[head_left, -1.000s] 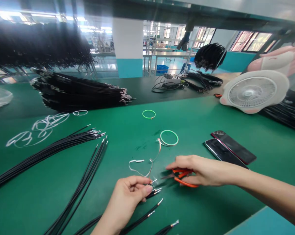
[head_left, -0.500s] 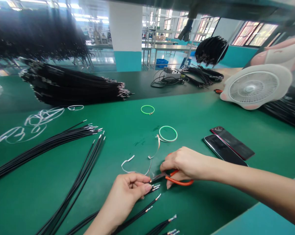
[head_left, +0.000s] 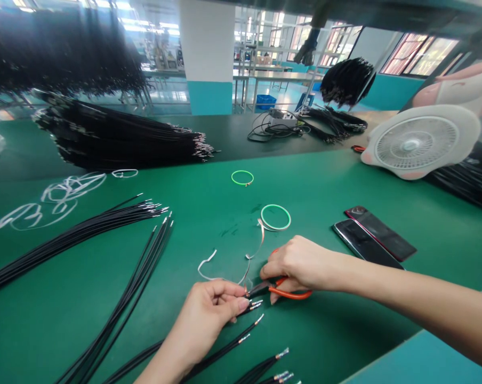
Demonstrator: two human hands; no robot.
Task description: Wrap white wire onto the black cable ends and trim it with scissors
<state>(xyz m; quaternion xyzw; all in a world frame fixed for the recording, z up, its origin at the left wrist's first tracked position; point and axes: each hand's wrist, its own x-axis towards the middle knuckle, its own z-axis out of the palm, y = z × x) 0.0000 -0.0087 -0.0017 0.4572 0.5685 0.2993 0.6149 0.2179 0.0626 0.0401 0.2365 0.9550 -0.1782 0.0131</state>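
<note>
Two hands meet, the left hand [head_left: 203, 322] pinching a wire end [head_left: 244, 282], the right hand [head_left: 300, 264] gripping orange-handled cutters [head_left: 289, 293], tips at it

This is identified as a factory floor given over to cable work. A long green-matted workbench [head_left: 305, 186] is covered with bundled black cables [head_left: 121, 136], and more are seen hanging at 10 o'clock [head_left: 61, 53]. Steel-framed work tables [head_left: 273, 76] and a blue crate [head_left: 266, 101] are seen at 12 o'clock beside a teal-banded pillar [head_left: 207, 53], and a fan [head_left: 415, 143] is placed at 2 o'clock.
</note>
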